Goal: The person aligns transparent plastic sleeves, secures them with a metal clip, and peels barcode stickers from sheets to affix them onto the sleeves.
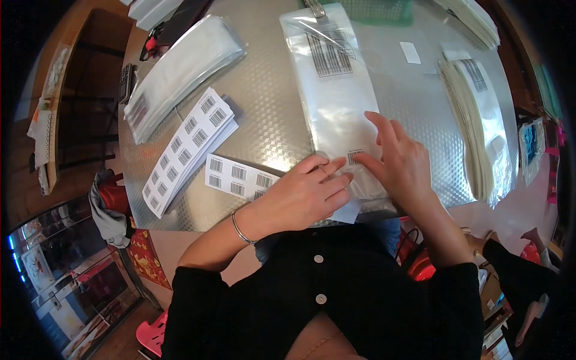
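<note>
A clear plastic bag lies at centre, its long axis running from the top edge, under a metal clip, down and slightly right. The right hand spreads its fingers apart, thumb on a barcode sticker; the left hand curls beside it, whether pinching I cannot tell.

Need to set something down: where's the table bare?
Bare: between the label stack and middle bag; between that bag and the right bag pile, nearer than the white card. Crowded: around left hand, right hand and label strip.
</note>
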Action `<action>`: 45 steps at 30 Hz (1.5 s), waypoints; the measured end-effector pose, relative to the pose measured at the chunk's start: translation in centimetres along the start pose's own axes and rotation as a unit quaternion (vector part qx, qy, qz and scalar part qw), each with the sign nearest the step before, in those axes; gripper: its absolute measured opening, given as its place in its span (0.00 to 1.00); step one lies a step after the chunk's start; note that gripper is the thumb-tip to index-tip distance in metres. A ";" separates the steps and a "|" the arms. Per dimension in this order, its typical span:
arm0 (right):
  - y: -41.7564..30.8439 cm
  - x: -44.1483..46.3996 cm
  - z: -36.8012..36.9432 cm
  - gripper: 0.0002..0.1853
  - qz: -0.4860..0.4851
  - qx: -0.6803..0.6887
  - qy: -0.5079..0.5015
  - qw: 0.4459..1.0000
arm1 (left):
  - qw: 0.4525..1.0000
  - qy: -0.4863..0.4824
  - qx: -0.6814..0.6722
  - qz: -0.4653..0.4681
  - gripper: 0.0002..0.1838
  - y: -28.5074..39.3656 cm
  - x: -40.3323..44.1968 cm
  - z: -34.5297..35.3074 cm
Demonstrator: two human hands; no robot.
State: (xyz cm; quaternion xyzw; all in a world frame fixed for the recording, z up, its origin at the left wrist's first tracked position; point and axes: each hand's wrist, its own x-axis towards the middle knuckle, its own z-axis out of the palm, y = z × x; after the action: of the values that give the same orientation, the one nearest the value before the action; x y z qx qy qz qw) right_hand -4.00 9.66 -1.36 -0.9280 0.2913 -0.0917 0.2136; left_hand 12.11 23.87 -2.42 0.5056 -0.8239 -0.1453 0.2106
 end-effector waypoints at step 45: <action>10.4 7.1 -1.7 0.08 0.170 0.731 0.131 0.647 | 0.987 0.079 -0.110 -0.089 0.06 0.8 -0.6 -0.9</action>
State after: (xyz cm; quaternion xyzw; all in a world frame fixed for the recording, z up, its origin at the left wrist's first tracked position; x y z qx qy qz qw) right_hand -3.96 -2.75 -4.18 -0.3827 0.3075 -0.3580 0.7942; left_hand 12.15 24.71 -1.36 0.5608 -0.7353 -0.2125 0.3158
